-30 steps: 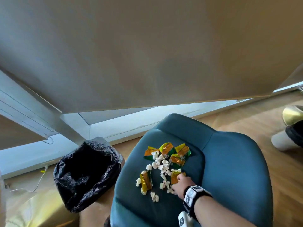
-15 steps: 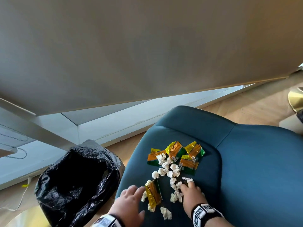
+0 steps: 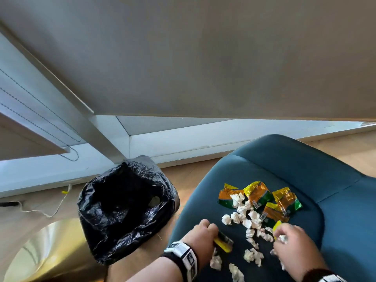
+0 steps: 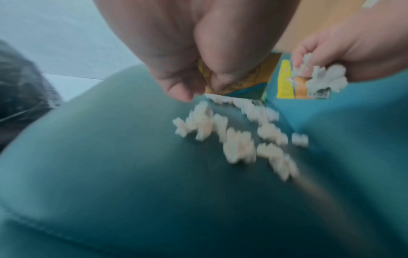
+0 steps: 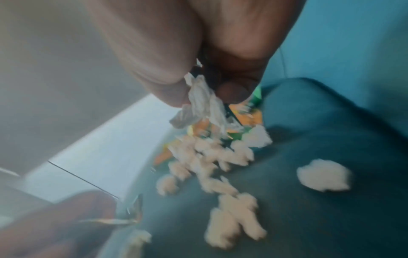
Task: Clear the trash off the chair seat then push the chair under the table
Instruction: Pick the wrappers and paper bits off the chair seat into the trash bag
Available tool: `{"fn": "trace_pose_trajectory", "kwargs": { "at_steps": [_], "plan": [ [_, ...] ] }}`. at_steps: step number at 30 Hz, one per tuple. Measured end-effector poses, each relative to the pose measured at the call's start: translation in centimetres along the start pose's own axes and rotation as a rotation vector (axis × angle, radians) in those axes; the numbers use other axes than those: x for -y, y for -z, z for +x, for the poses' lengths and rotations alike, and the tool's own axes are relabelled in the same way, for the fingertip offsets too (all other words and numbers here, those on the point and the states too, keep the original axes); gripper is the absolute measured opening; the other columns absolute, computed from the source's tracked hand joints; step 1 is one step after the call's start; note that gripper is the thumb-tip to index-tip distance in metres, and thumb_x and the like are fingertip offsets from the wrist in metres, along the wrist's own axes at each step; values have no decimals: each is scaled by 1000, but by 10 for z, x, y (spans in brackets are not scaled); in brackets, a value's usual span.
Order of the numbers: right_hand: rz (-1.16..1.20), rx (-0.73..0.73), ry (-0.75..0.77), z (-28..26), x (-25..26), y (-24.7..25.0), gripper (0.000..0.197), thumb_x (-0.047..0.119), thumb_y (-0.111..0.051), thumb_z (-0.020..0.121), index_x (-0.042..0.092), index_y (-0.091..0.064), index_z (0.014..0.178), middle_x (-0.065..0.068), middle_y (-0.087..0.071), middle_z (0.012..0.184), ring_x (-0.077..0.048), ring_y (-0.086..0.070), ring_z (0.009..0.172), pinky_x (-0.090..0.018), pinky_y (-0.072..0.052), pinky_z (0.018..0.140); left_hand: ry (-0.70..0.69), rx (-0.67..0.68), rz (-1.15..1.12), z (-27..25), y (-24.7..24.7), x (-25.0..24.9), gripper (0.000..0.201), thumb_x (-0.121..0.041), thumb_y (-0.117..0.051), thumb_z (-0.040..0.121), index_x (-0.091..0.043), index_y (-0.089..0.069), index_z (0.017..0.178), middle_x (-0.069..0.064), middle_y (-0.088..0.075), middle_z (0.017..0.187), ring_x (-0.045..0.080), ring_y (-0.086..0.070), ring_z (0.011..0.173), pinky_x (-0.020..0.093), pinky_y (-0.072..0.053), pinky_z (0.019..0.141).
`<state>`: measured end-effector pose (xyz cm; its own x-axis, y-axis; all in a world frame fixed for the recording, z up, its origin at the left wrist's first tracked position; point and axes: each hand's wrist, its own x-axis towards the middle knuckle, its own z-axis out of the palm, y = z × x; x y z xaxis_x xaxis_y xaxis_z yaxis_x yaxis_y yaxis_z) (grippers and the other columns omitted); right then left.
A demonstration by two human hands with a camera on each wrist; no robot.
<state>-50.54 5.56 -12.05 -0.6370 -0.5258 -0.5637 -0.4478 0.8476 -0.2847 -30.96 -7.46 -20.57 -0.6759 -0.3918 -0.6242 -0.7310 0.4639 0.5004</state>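
Head view: lower right, trash point(image 3: 252, 212) litters the chair seat point(image 3: 203, 202) between both hands. Left hand point(image 3: 200, 233) grips a yellow wrapper point(image 3: 222, 242); right hand point(image 3: 293, 243) clutches paper wads. Half a second ago both lay flat, empty.

The chair seat point(image 3: 295, 174) is teal blue. The wrappers point(image 3: 258, 192) on it are orange, yellow and green; the crumpled paper bits point(image 3: 236, 217) are white. The bin bag point(image 3: 126, 204) is glossy black, the floor point(image 3: 189, 169) pale wood.
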Motion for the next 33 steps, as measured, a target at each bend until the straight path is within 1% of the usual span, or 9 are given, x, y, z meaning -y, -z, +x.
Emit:
{"fn": "trace_pose_trajectory", "kwargs": {
  "at_steps": [6,10,14,18,22,25,27,30,33],
  "plan": [
    [169,-106,108,-14,84,44,20,6,-66,76,25,-63,74,-4,-64,83,-12,-56,66,-30,-42,56,73,-486,-486,-33,46,25,8,-22,-50,87,-24,-53,94,-4,-56,90,18,-55,82,29,-45,75],
    [348,-12,227,-10,162,32,14,10,-67,78,23,-64,79,2,-66,75,-8,-56,61,-14,-39,42,372,-752,-697,-48,75,87,15,-27,-57,92,-19,-53,80,0,-60,68,13,-51,61,31,-40,64],
    [541,219,193,17,225,-43,17,2,-69,72,18,-65,75,-6,-67,70,-13,-60,50,-26,-53,55,804,-715,-743,-64,66,167,41,-43,-47,95,-10,-60,76,7,-63,67,33,-60,69,37,-47,67],
    [564,393,107,45,265,-115,16,6,-68,69,18,-64,78,-9,-68,75,-24,-63,61,-44,-59,65,986,-639,-797,-62,47,225,47,-43,-42,96,-4,-66,84,18,-72,83,40,-67,84,34,-46,69],
    [593,443,56,55,285,-156,15,6,-65,76,20,-63,79,-7,-67,76,-24,-66,66,-44,-61,71,889,-675,-1003,-56,43,238,29,-32,-60,77,-23,-69,103,8,-76,78,31,-72,78,46,-59,80],
    [584,460,18,59,293,-185,9,17,-71,66,22,-66,71,-11,-72,80,-25,-68,72,-51,-61,78,944,-601,-1083,-60,35,224,74,-30,-66,87,-16,-28,150,13,-61,132,30,-57,121,36,-42,106],
    [667,500,-19,62,297,-206,22,30,-77,62,23,-71,81,-15,-74,96,-29,-72,86,-52,-60,80,953,-490,-1081,-62,23,216,75,-30,-63,89,-12,-25,151,15,-52,142,30,-52,126,33,-40,107],
    [855,629,-127,55,308,-223,59,39,-67,84,15,-48,135,-7,-50,133,-40,-55,121,-43,-59,75,920,-416,-997,-63,12,209,57,-30,-62,87,-13,-45,138,12,-62,128,26,-58,108,26,-42,91],
    [777,641,-92,45,304,-223,57,35,-60,90,15,-42,140,-13,-50,140,-36,-55,119,-46,-56,82,807,-376,-908,-67,13,201,34,-30,-61,87,-19,-60,119,5,-70,111,20,-63,101,27,-47,90]
  ]
}}
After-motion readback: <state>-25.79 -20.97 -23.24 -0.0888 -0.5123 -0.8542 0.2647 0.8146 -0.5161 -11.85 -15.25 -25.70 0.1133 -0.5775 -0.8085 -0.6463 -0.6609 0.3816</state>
